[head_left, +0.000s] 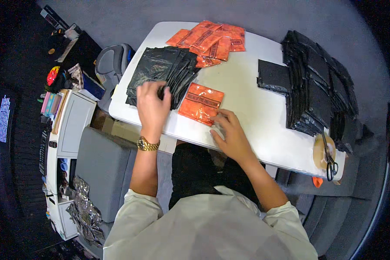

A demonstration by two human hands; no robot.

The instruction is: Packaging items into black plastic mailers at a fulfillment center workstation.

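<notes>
A pile of flat black plastic bags (156, 65) is fanned out on the left part of the white table (242, 86). Over its near edge is my left hand (152, 104), fingers bent and thumb apart, with no bag visibly gripped. Right of that pile lies an orange packet in clear, shiny wrapping (201, 103), with a dark printed band across it. My right hand (231, 134) is at the packet's lower right corner, fingertips at its edge and thumb spread away. Whether the fingertips press on the wrapping is hard to tell.
More orange packets (212, 37) are heaped at the far edge. Tall stacks of black packets (310, 82) fill the right end, with a tape roll (320, 151) and black scissors (330, 167) at the near right corner. A grey chair (102, 169) stands left, beside a white cabinet (76, 123).
</notes>
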